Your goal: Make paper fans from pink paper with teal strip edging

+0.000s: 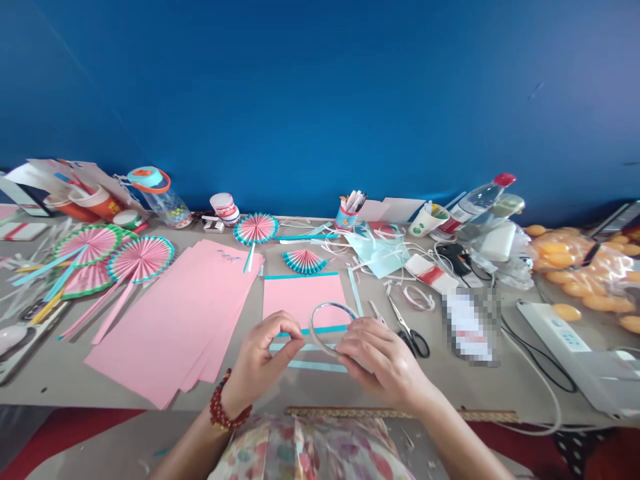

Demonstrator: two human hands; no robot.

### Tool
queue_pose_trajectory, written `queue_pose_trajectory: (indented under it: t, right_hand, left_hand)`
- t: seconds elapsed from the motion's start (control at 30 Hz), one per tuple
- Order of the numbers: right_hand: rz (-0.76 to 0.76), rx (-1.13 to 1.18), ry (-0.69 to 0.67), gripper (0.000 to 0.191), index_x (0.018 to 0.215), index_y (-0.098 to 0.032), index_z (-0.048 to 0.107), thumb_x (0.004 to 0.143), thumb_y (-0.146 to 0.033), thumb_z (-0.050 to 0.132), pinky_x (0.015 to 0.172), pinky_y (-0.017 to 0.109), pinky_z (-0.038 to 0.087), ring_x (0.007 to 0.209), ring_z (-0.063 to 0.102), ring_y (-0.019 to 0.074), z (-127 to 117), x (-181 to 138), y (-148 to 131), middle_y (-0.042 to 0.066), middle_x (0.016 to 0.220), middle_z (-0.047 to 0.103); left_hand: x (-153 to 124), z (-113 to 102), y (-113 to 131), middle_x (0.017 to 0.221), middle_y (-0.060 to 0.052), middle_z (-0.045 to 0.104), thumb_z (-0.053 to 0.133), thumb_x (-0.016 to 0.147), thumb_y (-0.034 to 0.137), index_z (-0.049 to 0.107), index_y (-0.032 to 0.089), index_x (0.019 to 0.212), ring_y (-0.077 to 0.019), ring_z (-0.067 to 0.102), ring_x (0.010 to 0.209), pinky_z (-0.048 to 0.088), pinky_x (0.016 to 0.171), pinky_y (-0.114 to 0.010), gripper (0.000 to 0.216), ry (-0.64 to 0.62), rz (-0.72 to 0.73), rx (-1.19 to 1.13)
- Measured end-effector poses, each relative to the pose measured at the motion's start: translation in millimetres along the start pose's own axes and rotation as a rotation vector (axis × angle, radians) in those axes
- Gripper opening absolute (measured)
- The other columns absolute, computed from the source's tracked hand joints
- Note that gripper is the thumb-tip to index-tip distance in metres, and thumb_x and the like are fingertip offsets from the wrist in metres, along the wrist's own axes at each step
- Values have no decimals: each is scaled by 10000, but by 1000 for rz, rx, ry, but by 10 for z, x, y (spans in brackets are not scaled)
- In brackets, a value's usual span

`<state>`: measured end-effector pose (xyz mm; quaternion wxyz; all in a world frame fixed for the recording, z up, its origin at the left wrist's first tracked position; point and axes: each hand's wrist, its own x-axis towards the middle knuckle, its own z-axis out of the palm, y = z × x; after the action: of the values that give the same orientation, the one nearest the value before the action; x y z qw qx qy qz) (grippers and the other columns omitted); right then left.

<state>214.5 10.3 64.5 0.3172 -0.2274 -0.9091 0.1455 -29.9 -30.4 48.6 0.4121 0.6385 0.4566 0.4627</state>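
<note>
My right hand [377, 357] grips a thin, pale roll of tape [316, 332] by its right side, above the table. Just left of the ring, my left hand [270, 360] is closed in a pinch, thumb against forefinger; anything between the tips is too small to make out. Beneath the hands lies a pink paper sheet [300, 297] with blue strips along its top and bottom edges. Pale blue strips [315, 366] lie in front of it. Behind the sheet rests a small pleated paper fan [304, 261], pink with blue edging.
Stacked pink sheets [170, 320] lie left, beside finished paper fans [141, 259]. Scissors [410, 330], a second tape roll [419, 298] and a power strip [565, 340] are to the right. A bottle [473, 203] and pen cup [346, 217] stand near the blue wall.
</note>
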Motion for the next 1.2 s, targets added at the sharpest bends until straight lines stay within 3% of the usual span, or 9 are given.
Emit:
queue_pose_trajectory:
  t: [0.17,0.3,0.63,0.8,0.97,1.2]
  right_hand:
    - [87,-104,-34,25,941,-192,589,923,-175,585,674,304,440,677,597,166,-25,-30,-32,22,752,675]
    - [200,-146,-81,156,844,-201,580,943,-318,611,617,276,397,596,575,151,-119,-82,-63,-5,652,640]
    - [607,24,-245,106,1033,-235,572,987,-294,495,631,238,460,776,693,166,-310,-432,-92,9,863,728]
    - [567,-67,-194,135,1030,-236,584,998,-263,455,671,248,461,767,694,164,-269,-531,-110,15,891,732]
    - [530,-142,-180,189,989,-230,600,1011,-250,413,656,252,431,721,670,156,-87,-437,-129,19,877,726]
    - [614,-280,-243,236,933,-229,614,1017,-318,411,624,267,416,688,654,166,-80,-440,-20,26,851,715]
  left_hand:
    - [-31,0,73,849,-15,585,518,977,225,548,204,864,-150,564,815,433,768,-269,119,-56,-34,79]
    - [-89,-2,129,869,-13,586,501,983,221,540,210,878,-151,565,835,430,778,-262,112,-82,-58,85]
    - [-114,34,79,832,-8,577,467,987,258,516,211,831,-154,557,798,429,765,-258,171,-75,-170,77]
    - [-132,10,-44,804,0,589,506,964,317,554,207,814,-153,561,779,432,736,-247,192,-40,-288,145]
    - [-214,26,-188,814,-12,622,531,945,393,580,204,823,-171,583,797,446,709,-254,230,85,-379,224]
    - [-186,169,-285,838,-17,638,536,953,333,580,203,833,-164,604,805,456,732,-261,183,119,-267,292]
